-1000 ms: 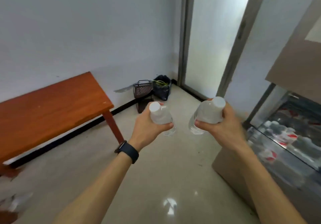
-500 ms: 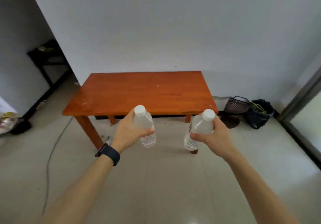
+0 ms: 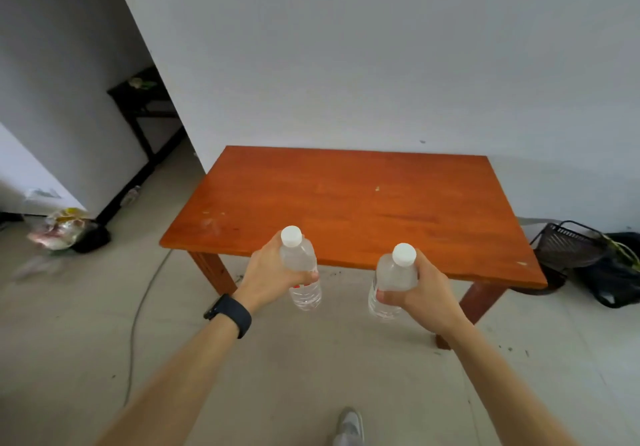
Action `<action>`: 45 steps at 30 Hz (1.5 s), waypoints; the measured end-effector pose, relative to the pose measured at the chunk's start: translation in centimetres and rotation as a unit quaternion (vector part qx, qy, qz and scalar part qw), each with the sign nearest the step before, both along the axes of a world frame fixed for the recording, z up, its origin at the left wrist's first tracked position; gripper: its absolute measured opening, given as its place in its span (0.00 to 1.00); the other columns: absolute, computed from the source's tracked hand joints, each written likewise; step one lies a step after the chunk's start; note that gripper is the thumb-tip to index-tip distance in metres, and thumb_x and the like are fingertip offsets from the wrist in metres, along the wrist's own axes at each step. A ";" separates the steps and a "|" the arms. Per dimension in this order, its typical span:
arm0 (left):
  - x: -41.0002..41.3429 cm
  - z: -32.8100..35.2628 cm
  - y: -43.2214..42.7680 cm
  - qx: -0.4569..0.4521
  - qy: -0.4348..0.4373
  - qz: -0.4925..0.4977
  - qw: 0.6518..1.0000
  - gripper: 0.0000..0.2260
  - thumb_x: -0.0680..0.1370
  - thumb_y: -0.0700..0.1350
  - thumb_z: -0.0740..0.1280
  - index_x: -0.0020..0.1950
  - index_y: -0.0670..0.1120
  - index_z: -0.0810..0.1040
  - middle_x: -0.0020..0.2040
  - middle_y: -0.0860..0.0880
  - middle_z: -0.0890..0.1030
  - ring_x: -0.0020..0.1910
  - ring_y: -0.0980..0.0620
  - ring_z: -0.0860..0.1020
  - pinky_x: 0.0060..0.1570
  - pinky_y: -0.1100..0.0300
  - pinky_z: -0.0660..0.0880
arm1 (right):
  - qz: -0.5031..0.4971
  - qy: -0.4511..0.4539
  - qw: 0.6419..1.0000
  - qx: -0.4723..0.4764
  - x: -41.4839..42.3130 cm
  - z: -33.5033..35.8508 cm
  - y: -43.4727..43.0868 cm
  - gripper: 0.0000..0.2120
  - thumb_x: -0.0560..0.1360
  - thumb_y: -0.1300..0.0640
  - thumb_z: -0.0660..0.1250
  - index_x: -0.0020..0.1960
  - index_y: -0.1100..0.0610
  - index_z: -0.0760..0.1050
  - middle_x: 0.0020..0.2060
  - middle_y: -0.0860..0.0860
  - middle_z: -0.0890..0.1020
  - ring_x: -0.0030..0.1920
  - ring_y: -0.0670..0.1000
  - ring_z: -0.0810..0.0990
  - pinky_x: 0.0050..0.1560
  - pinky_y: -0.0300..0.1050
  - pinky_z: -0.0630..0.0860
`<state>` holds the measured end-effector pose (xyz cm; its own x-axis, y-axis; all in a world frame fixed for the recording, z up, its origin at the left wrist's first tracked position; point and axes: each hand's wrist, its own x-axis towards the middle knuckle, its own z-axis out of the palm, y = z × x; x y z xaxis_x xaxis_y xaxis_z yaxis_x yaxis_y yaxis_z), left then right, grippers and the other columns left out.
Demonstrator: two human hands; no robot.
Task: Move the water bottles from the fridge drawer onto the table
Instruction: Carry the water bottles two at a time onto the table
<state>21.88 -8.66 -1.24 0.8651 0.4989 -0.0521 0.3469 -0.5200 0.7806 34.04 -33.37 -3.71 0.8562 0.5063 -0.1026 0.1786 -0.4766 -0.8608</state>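
An orange-brown wooden table [image 3: 346,196] stands against the white wall, straight ahead of me. My left hand [image 3: 268,272] grips a clear water bottle with a white cap [image 3: 300,265], held upright just in front of the table's near edge. My right hand [image 3: 424,289] grips a second clear water bottle with a white cap [image 3: 393,279], also upright, a little lower and to the right. Both bottles hang in the air over the floor, short of the tabletop. The fridge is out of view.
A dark wire basket [image 3: 568,244] and a black bag [image 3: 616,279] sit on the floor right of the table. A bag of rubbish [image 3: 65,231] lies at the left, a cable [image 3: 138,314] runs across the floor, and a dark shelf [image 3: 142,106] stands in the passage behind.
The view has swung left from the fridge to face the table, which is now closer and larger. Both hands still hold their bottles and have come up near the table's front edge.
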 end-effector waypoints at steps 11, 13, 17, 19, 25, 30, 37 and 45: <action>11.2 -4.2 13.9 -0.043 0.028 0.054 0.997 0.27 0.67 0.50 0.81 0.61 0.55 0.72 0.52 0.58 0.79 0.51 0.60 0.77 0.44 0.68 0.71 | 0.051 0.032 0.997 -0.051 12.3 -2.4 15.0 0.25 0.63 0.51 0.79 0.55 0.45 0.72 0.46 0.44 0.81 0.46 0.45 0.81 0.41 0.40 0.75; 12.6 -5.6 16.8 -0.059 0.039 0.070 0.995 0.30 0.66 0.51 0.81 0.63 0.54 0.71 0.53 0.57 0.79 0.52 0.59 0.77 0.45 0.65 0.72 | 0.055 0.041 0.996 -0.062 14.1 -3.3 18.0 0.24 0.63 0.52 0.79 0.55 0.47 0.72 0.46 0.44 0.81 0.46 0.45 0.81 0.41 0.40 0.75; 16.0 -8.6 23.7 -0.080 0.067 0.076 0.992 0.30 0.66 0.52 0.82 0.63 0.54 0.72 0.54 0.57 0.79 0.52 0.59 0.77 0.44 0.65 0.71 | 0.071 0.061 0.993 -0.078 17.5 -5.5 24.8 0.25 0.63 0.54 0.79 0.56 0.46 0.72 0.46 0.43 0.81 0.46 0.44 0.80 0.39 0.39 0.73; 18.2 -10.0 27.7 -0.085 0.083 0.063 0.991 0.30 0.66 0.52 0.81 0.63 0.53 0.72 0.53 0.57 0.80 0.52 0.58 0.78 0.43 0.65 0.71 | 0.073 0.079 0.990 -0.090 19.4 -6.8 28.6 0.25 0.64 0.55 0.78 0.57 0.47 0.71 0.47 0.43 0.81 0.47 0.44 0.80 0.41 0.40 0.75; 25.6 -11.9 39.8 -0.116 0.122 0.015 0.986 0.31 0.67 0.47 0.81 0.64 0.52 0.70 0.52 0.58 0.78 0.50 0.59 0.78 0.44 0.65 0.72 | 0.044 0.124 0.985 -0.108 24.8 -9.3 40.9 0.29 0.68 0.57 0.77 0.63 0.50 0.67 0.49 0.43 0.79 0.48 0.45 0.79 0.39 0.37 0.74; 31.5 -12.5 49.7 -0.111 0.138 -0.027 0.984 0.28 0.69 0.50 0.80 0.64 0.51 0.72 0.54 0.56 0.80 0.53 0.54 0.80 0.50 0.60 0.75 | 0.026 0.131 0.984 -0.115 29.6 -10.3 50.6 0.31 0.66 0.55 0.80 0.62 0.48 0.67 0.49 0.43 0.80 0.49 0.45 0.81 0.41 0.36 0.75; 38.7 -13.9 60.2 -0.077 0.117 -0.018 0.990 0.30 0.68 0.49 0.81 0.66 0.52 0.72 0.56 0.54 0.81 0.55 0.53 0.79 0.51 0.61 0.74 | -0.008 0.094 0.991 -0.099 36.7 -12.0 62.2 0.33 0.65 0.56 0.80 0.63 0.47 0.67 0.50 0.43 0.80 0.51 0.46 0.80 0.45 0.39 0.77; 46.9 -15.1 67.8 -0.064 0.088 -0.008 0.994 0.30 0.65 0.49 0.81 0.64 0.54 0.73 0.57 0.53 0.80 0.54 0.54 0.79 0.49 0.62 0.74 | -0.032 0.004 0.994 -0.107 44.6 -13.2 72.5 0.34 0.65 0.52 0.79 0.67 0.51 0.69 0.56 0.47 0.78 0.55 0.49 0.78 0.49 0.39 0.71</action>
